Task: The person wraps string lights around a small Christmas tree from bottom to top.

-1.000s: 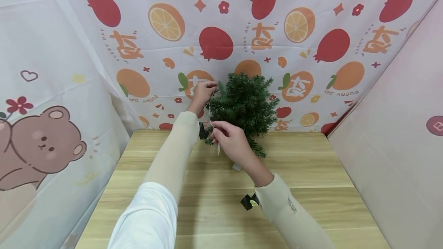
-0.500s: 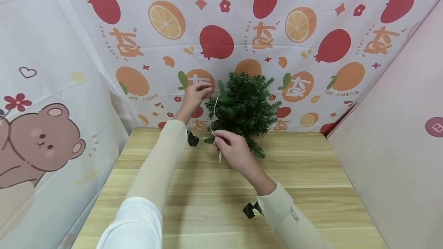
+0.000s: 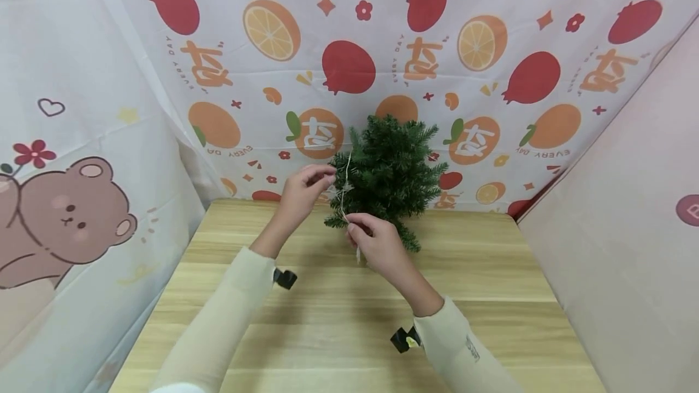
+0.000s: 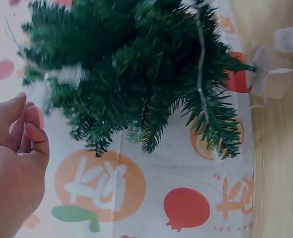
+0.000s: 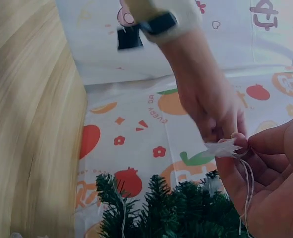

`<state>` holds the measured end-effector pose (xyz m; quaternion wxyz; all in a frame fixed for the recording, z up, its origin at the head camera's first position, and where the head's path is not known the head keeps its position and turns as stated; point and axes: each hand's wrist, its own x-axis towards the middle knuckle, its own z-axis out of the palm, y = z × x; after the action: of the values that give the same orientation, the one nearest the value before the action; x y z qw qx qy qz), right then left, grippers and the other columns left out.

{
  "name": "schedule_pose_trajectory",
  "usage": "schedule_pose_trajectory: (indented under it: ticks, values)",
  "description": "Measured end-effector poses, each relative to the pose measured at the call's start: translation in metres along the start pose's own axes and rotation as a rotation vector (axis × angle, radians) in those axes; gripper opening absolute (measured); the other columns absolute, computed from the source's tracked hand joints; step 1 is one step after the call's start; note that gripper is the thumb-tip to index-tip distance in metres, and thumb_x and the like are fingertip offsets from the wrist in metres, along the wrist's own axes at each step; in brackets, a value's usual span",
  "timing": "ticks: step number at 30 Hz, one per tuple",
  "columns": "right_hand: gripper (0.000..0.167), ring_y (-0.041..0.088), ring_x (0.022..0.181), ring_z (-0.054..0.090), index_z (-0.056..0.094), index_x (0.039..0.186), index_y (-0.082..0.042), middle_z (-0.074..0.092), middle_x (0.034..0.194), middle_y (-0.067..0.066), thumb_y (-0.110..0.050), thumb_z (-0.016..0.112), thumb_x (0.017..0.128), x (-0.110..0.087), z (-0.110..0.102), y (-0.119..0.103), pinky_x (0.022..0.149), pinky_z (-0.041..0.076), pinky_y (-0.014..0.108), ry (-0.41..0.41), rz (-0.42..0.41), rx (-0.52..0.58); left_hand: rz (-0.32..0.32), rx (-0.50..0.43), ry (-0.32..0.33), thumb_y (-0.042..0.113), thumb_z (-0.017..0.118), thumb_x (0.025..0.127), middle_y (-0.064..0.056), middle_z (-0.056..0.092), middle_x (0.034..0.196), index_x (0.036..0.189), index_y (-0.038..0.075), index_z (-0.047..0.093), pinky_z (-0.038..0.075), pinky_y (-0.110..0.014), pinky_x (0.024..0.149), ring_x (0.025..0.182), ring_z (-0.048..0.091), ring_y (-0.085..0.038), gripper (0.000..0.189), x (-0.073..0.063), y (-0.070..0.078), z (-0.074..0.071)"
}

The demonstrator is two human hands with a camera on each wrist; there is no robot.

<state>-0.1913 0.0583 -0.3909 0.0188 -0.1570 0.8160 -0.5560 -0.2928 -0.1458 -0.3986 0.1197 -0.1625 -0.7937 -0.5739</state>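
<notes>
A small green artificial Christmas tree (image 3: 395,168) stands at the back of the table. A thin string of fairy lights (image 3: 347,170) hangs down its left side and runs along its branches in the left wrist view. My right hand (image 3: 382,246) pinches the string between thumb and forefinger, low in front of the tree. In the right wrist view a white star-shaped piece (image 5: 220,148) sits at those fingertips, with loose wire over the palm. My left hand (image 3: 303,194) is left of the tree, fingers loosely bent and holding nothing; a blurred clear piece (image 4: 67,74) hangs near its fingertips.
The wooden table (image 3: 306,332) reaches back to a fruit-print cloth (image 3: 306,96). Side cloths close in the left, with a bear print (image 3: 82,211), and the right. Black wrist mounts (image 3: 401,339) stick out from both sleeves.
My left hand has come away from the upper left of the tree, moving down and towards me. My right hand has dropped slightly, still pinching the string.
</notes>
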Motion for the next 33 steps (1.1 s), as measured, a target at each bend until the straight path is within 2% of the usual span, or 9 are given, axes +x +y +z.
schedule_pose_trajectory:
  ticks: [4, 10, 15, 18, 21, 26, 30, 33]
  values:
    - [0.027, 0.013, 0.091, 0.068, 0.069, 0.127, -0.015, 0.073, 0.101, -0.001, -0.023, 0.057, 0.105, -0.003, -0.002, 0.002, 0.079, 0.057, 0.034, 0.023, 0.014, -0.042, 0.128, 0.078, -0.009, 0.021, 0.065, 0.100, -0.003, 0.065, 0.122, 0.119, 0.010, 0.074, 0.050, -0.024, 0.070, 0.086, 0.060, -0.013, 0.023, -0.023, 0.004, 0.008]
    - [0.025, 0.014, 0.095, 0.068, 0.071, 0.125, -0.014, 0.073, 0.102, -0.002, -0.022, 0.058, 0.104, -0.005, -0.003, 0.006, 0.082, 0.056, 0.035, 0.032, -0.008, -0.080, 0.303, 0.163, -0.091, 0.014, 0.068, 0.098, -0.004, 0.067, 0.126, 0.115, 0.012, 0.075, 0.049, -0.024, 0.066, 0.081, 0.058, -0.011, 0.019, -0.045, 0.009, 0.022]
    - [0.024, 0.016, 0.095, 0.068, 0.072, 0.122, -0.011, 0.074, 0.102, 0.002, -0.019, 0.059, 0.103, -0.006, -0.007, 0.008, 0.082, 0.057, 0.034, 0.035, -0.019, -0.067, 0.494, 0.271, -0.101, 0.003, 0.071, 0.093, -0.009, 0.067, 0.125, 0.114, 0.006, 0.076, 0.057, -0.032, 0.086, 0.111, 0.065, -0.022, 0.021, -0.053, 0.006, 0.031]
    - [0.023, 0.014, 0.092, 0.067, 0.072, 0.121, -0.012, 0.074, 0.103, 0.001, -0.020, 0.060, 0.103, -0.006, -0.011, 0.010, 0.081, 0.056, 0.033, 0.018, -0.012, -0.085, 0.595, 0.338, -0.068, 0.001, 0.072, 0.091, -0.010, 0.067, 0.121, 0.107, 0.004, 0.077, 0.056, -0.034, 0.093, 0.116, 0.064, -0.026, 0.017, -0.052, 0.002, 0.035]
    - [0.019, 0.012, 0.090, 0.065, 0.073, 0.117, -0.015, 0.071, 0.104, -0.001, -0.020, 0.062, 0.102, -0.009, -0.017, 0.011, 0.081, 0.055, 0.033, -0.007, -0.010, -0.152, 0.625, 0.359, -0.058, 0.003, 0.074, 0.090, -0.010, 0.070, 0.118, 0.101, 0.004, 0.078, 0.056, -0.034, 0.092, 0.112, 0.066, -0.025, 0.012, -0.051, 0.002, 0.037]
    - [0.013, 0.014, 0.093, 0.064, 0.074, 0.109, -0.016, 0.070, 0.102, -0.003, -0.015, 0.068, 0.098, -0.010, -0.027, 0.018, 0.081, 0.055, 0.033, -0.030, -0.032, -0.266, 0.625, 0.380, -0.062, 0.004, 0.076, 0.088, -0.008, 0.073, 0.112, 0.101, 0.006, 0.078, 0.056, -0.036, 0.090, 0.107, 0.067, -0.024, 0.013, -0.050, 0.001, 0.038]
    - [0.012, 0.015, 0.095, 0.063, 0.076, 0.105, -0.017, 0.071, 0.104, -0.002, -0.014, 0.068, 0.097, -0.011, -0.037, 0.025, 0.079, 0.056, 0.032, -0.031, -0.045, -0.302, 0.625, 0.407, -0.037, 0.006, 0.076, 0.089, -0.006, 0.072, 0.109, 0.101, 0.008, 0.078, 0.057, -0.035, 0.088, 0.104, 0.068, -0.022, 0.013, -0.050, 0.001, 0.040]
    - [0.013, 0.014, 0.090, 0.064, 0.077, 0.107, -0.017, 0.072, 0.106, -0.001, -0.015, 0.067, 0.098, -0.013, -0.045, 0.029, 0.075, 0.055, 0.031, -0.024, -0.041, -0.312, 0.619, 0.409, -0.022, 0.006, 0.077, 0.088, -0.005, 0.072, 0.107, 0.100, 0.008, 0.078, 0.057, -0.033, 0.086, 0.101, 0.068, -0.021, 0.012, -0.051, 0.001, 0.041]
